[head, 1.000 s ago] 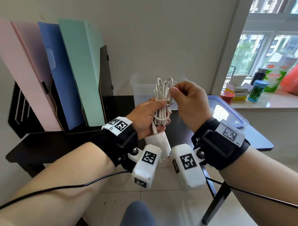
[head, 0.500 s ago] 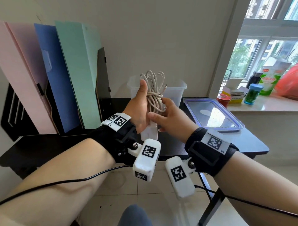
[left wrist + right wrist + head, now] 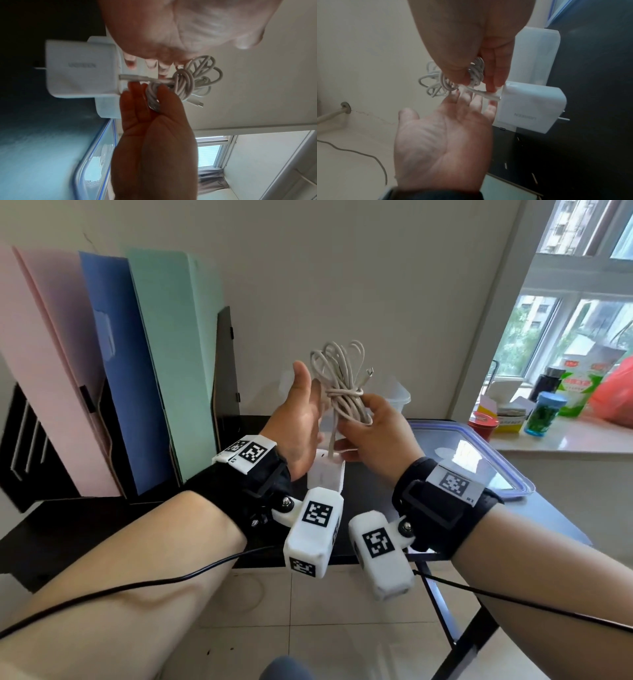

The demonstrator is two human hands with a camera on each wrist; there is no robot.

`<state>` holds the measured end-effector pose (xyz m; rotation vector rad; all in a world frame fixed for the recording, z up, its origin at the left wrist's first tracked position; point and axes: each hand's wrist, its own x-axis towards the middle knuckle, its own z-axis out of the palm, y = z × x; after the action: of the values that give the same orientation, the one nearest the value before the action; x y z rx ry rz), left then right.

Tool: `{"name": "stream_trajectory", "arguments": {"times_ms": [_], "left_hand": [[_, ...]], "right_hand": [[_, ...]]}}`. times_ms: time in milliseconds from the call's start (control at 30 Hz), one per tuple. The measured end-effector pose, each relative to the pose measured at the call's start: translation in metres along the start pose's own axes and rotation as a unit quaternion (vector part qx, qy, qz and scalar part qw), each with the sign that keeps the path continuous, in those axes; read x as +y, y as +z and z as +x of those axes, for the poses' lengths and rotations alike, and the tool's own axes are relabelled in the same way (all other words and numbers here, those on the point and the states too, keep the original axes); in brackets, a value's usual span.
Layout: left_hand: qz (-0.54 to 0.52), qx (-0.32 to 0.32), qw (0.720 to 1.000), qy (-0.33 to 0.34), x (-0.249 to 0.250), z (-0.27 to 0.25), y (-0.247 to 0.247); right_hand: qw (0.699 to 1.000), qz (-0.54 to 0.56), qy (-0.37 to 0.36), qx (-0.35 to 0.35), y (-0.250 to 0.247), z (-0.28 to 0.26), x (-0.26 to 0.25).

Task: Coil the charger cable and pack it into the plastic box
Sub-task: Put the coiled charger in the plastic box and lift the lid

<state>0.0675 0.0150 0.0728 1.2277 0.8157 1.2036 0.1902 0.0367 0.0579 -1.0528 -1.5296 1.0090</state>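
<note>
Coil (image 3: pixel 337 385) done and tied, right hand (image 3: pixel 376 436) pinching it, left hand (image 3: pixel 296 422) flat open; next: drop it into box (image 3: pixel 397 395) at 12 o'clock.

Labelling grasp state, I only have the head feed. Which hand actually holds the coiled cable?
Observer: The right hand. The right wrist view shows its thumb and fingers pinching the coiled cable. The left hand is palm-open with its fingers straight.
Operator: Is the cable plugged into the brick?
Observer: Yes. The left wrist view shows the connector seated in the charger brick.
Operator: Prongs folded away?
Observer: No. A prong sticks out of the brick's far end in both wrist views.
</note>
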Motion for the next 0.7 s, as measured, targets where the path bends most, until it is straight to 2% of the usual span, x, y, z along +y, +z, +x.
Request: {"name": "stream_trajectory", "arguments": {"times_ms": [167,267,333,533,700], "left_hand": [[0.021,0.116,0.993,0.019,0.012,0.021,-0.015],[0.082,0.207,0.975,0.021,0.018,0.034,-0.025],[0.103,0.238,0.966,0.013,0.020,0.040,-0.031],[0.163,0.213,0.963,-0.001,0.014,0.055,-0.038],[0.159,0.204,0.966,-0.014,0.004,0.063,-0.042]], "right_hand": [[0.999,0.027,-0.013,0.015,-0.009,0.026,-0.023],[0.999,0.039,-0.023,0.028,-0.016,0.046,-0.040],[0.997,0.052,-0.035,0.044,-0.021,0.060,-0.053],[0.988,0.064,-0.065,0.124,-0.038,0.102,-0.084],[0.984,0.021,-0.054,0.166,-0.046,0.130,-0.072]]}}
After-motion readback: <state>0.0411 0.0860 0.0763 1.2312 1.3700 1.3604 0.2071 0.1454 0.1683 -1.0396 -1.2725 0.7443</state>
